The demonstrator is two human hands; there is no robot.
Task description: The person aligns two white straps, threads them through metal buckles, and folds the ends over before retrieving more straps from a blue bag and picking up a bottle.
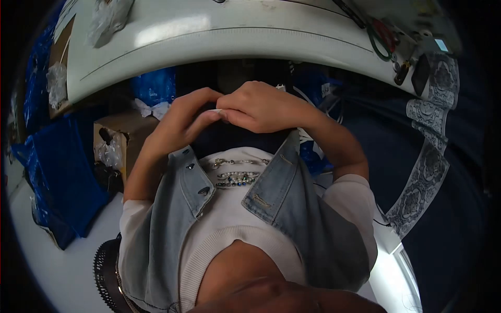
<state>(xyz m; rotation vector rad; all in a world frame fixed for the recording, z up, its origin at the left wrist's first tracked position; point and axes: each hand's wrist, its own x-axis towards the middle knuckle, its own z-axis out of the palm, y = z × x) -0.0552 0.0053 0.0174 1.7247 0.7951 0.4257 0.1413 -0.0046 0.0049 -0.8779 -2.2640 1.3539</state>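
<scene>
My left hand (195,115) and my right hand (258,107) meet in front of my body, just below the edge of the white table (250,46). Both are closed, with the fingertips pressed together. Where the left thumb meets the right fingers, a small white sliver (215,110) shows; what it is I cannot tell. The right hand's curled fingers cover most of the meeting point. Beneath the hands are my denim vest (313,208) and a white shirt (229,208) with rows of beads (237,179).
Clear plastic bags (109,21) lie on the table's left. At the right end are a dark phone-like slab (420,75) and several tools. Patterned lace trim (420,182) hangs down there. A cardboard box (117,125) and blue plastic bags (68,177) stand at left.
</scene>
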